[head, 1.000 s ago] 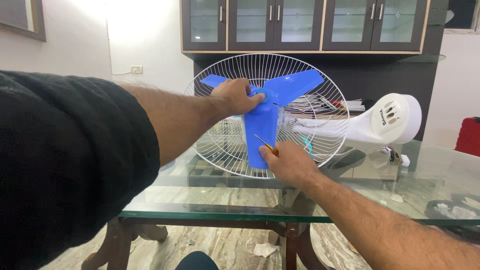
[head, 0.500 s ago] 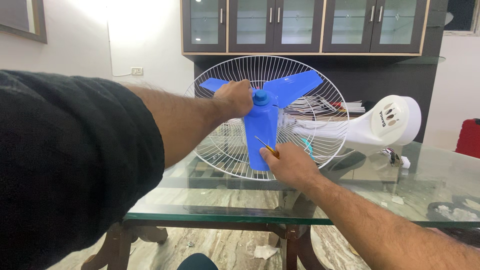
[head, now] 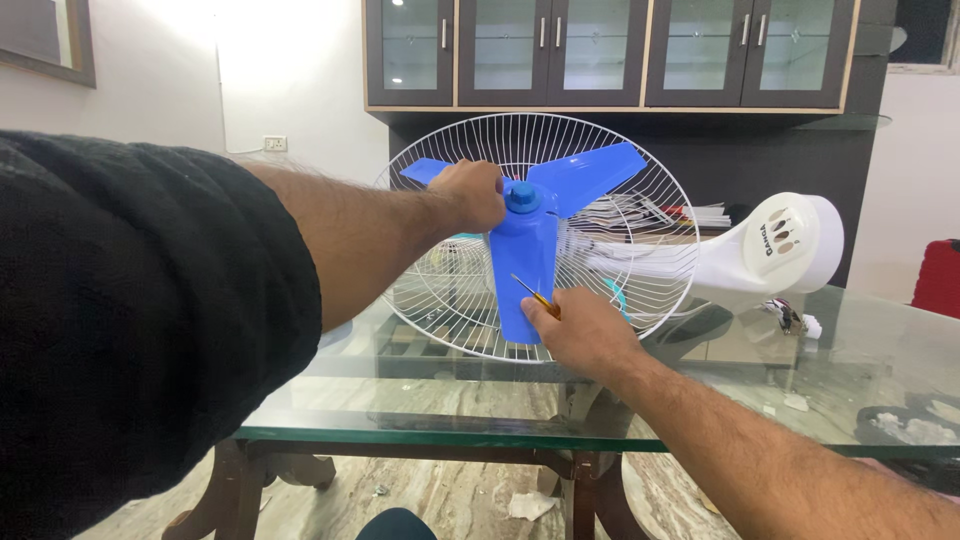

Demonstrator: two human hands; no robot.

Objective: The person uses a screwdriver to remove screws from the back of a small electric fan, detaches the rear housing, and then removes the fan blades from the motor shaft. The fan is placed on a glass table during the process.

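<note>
1. Two hands are working on one table fan, and I am reading the job as partly done: the front guard is already off, while the blue three-blade propeller (head: 535, 225) is still sitting on its shaft with its round hub cap (head: 522, 196) in place.
2. Nearest me, my right hand (head: 580, 330) is resting at the tip of the lowest blade, fingers closed around a small screwdriver with an orange handle (head: 533, 293); its shaft is lying against the blade.
3. A little farther, my left hand (head: 470, 192) is gripping the propeller just beside the hub cap, fingers curled over the root of the upper left blade.
4. I judge that the cap and propeller are still waiting to come off.
5. Behind the blades, the white wire rear guard (head: 540, 235) is standing tilted on the glass table (head: 500, 410), attached to the fan.
6. Off to the right, the white motor housing and stand (head: 775, 250) is lying sideways over the glass.
7. Farthest back, a dark cabinet with glass doors (head: 610, 50) is lining the wall.
</note>
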